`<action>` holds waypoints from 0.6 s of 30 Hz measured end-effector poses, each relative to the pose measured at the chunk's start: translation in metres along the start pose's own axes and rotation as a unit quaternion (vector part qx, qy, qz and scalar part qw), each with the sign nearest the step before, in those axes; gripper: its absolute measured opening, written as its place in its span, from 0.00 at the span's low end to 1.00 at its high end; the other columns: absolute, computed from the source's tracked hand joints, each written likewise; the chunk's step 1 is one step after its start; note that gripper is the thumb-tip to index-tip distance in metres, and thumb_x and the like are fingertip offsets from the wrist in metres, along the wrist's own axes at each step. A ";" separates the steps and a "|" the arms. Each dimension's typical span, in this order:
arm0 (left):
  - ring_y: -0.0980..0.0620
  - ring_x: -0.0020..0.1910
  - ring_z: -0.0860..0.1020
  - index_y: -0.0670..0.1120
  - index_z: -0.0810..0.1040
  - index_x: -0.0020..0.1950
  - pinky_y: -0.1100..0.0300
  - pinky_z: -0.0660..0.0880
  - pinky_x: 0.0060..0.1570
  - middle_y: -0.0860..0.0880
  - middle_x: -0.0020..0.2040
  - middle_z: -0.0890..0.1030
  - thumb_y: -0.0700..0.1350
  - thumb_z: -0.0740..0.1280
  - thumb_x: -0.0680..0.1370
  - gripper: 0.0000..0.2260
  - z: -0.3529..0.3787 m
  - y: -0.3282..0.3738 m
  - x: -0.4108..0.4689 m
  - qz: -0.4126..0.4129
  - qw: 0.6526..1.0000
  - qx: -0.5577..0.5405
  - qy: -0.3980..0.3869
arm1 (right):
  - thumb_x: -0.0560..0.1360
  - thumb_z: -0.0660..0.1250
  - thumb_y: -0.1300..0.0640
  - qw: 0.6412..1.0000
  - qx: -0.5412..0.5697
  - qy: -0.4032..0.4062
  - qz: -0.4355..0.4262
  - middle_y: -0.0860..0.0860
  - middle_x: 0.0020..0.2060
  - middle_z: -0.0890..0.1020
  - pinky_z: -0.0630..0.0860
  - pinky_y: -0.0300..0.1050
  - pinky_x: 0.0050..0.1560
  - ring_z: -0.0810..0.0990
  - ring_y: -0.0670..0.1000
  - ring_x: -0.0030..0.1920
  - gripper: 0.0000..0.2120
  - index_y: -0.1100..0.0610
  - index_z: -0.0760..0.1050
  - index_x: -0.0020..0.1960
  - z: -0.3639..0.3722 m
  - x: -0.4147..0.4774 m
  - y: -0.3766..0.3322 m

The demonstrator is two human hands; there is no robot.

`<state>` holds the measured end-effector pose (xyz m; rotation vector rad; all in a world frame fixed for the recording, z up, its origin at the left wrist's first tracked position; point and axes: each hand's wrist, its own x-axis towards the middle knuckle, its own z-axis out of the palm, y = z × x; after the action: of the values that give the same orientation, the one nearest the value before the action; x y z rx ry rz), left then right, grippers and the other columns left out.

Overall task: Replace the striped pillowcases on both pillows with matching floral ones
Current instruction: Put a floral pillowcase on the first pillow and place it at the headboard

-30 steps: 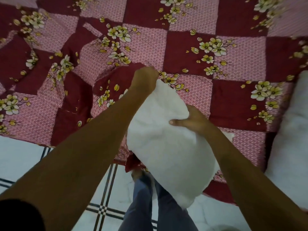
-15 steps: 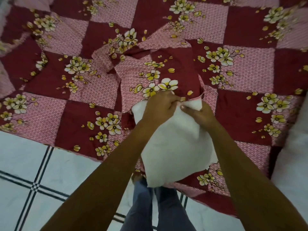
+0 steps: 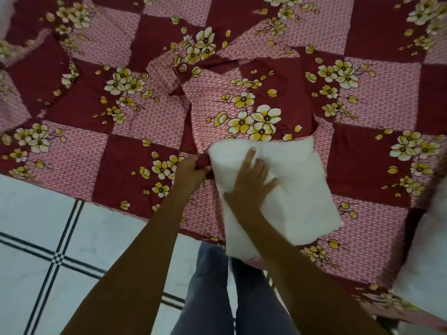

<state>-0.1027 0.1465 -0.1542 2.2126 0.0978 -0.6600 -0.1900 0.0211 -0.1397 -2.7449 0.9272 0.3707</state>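
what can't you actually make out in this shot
Head view only:
- How far the bare white pillow reaches inside the red floral pillowcase: the fabric covers its far end.
- Fingertips of the left hand: curled into the pillowcase's hem.
- The second white pillow: cut off by the right edge.
- Where the pillowcase ends: it blends into the matching floral bedsheet.

A single head-worn, wide-angle view looks forward and steeply down from above the person's own arms, close enough that both forearms fill the lower frame. The left hand [image 3: 191, 172] and right hand [image 3: 251, 180] sit near centre; the bedspread [image 3: 362, 32] stretches beyond them, with tiled floor [image 3: 36, 213] and trouser legs [image 3: 210, 298] nearer than them
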 end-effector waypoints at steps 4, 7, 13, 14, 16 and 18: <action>0.45 0.49 0.82 0.41 0.82 0.56 0.55 0.76 0.50 0.42 0.49 0.84 0.44 0.73 0.72 0.14 -0.013 0.001 -0.002 0.057 0.998 0.025 0.001 | 0.66 0.75 0.46 0.978 0.196 0.060 -0.023 0.51 0.48 0.82 0.72 0.43 0.45 0.82 0.55 0.48 0.34 0.54 0.71 0.68 -0.023 0.043 0.007; 0.49 0.45 0.82 0.41 0.83 0.54 0.57 0.79 0.47 0.46 0.47 0.85 0.42 0.70 0.71 0.13 -0.025 0.012 -0.020 0.152 0.988 0.011 -0.028 | 0.70 0.74 0.54 0.908 0.407 0.102 -0.009 0.51 0.54 0.84 0.72 0.37 0.51 0.81 0.49 0.53 0.25 0.53 0.76 0.66 -0.059 0.061 -0.002; 0.55 0.41 0.79 0.40 0.83 0.53 0.65 0.75 0.42 0.49 0.43 0.83 0.44 0.71 0.72 0.12 -0.040 -0.020 -0.097 0.127 0.968 0.065 -0.205 | 0.69 0.71 0.50 0.962 0.257 0.062 -0.068 0.54 0.55 0.83 0.76 0.48 0.53 0.80 0.57 0.56 0.27 0.53 0.74 0.68 -0.055 0.059 -0.014; 0.52 0.42 0.78 0.39 0.83 0.51 0.61 0.73 0.41 0.48 0.43 0.82 0.44 0.71 0.72 0.11 -0.041 -0.029 -0.099 0.103 0.965 0.090 -0.223 | 0.69 0.72 0.49 0.979 0.173 0.008 -0.104 0.55 0.54 0.81 0.77 0.51 0.52 0.79 0.59 0.56 0.27 0.54 0.74 0.65 -0.049 0.053 -0.013; 0.49 0.41 0.76 0.37 0.82 0.46 0.61 0.67 0.40 0.42 0.41 0.82 0.40 0.71 0.71 0.08 -0.044 -0.032 -0.096 0.061 0.955 0.136 -0.255 | 0.65 0.75 0.43 0.980 0.049 -0.061 -0.182 0.57 0.54 0.77 0.76 0.53 0.49 0.76 0.60 0.55 0.33 0.57 0.71 0.64 -0.037 0.043 -0.009; 0.46 0.37 0.78 0.40 0.83 0.39 0.61 0.68 0.36 0.41 0.37 0.82 0.48 0.68 0.67 0.12 -0.048 -0.017 -0.085 0.052 0.937 0.213 -0.271 | 0.61 0.75 0.33 0.968 0.058 -0.098 -0.222 0.56 0.56 0.74 0.72 0.53 0.51 0.73 0.59 0.57 0.46 0.57 0.69 0.70 -0.039 0.042 -0.001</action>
<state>-0.1604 0.2046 -0.0984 2.3230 -0.4847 -1.3023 -0.1509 -0.0128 -0.1155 -2.6443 0.2631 0.4729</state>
